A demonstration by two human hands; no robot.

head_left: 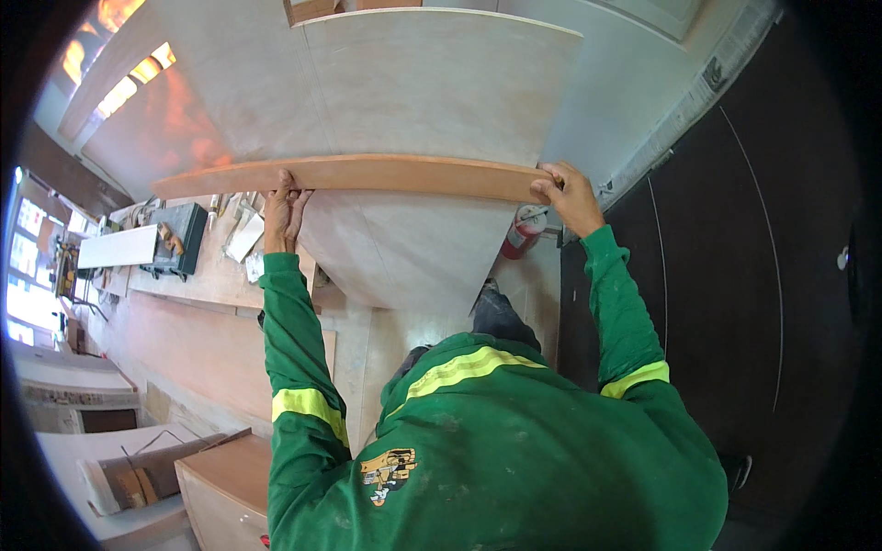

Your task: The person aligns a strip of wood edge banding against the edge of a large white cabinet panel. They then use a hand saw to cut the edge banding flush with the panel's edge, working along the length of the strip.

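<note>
In the near foreground, a green long-sleeved sweatshirt [551, 450] with bright yellow bands is worn by the person. Beyond it, a long, narrow, reddish-brown wooden board [404, 174] is held crosswise by both hands. Its left part is pinched in the grip of the left hand [283, 213], the thumb being laid against the near face; its right end is pinched in the grip of the right hand [570, 197]. Behind the board, a large, pale, smooth sheet [432, 101] is seen; whether the two are in contact cannot be told. Near the right hand, lower down, a red cylindrical container [520, 237] is partly hidden. Farther left, a dark grey-green case [189, 226] and a white rectangular panel [115, 248] are carried by a light wooden bench [220, 286].
</note>
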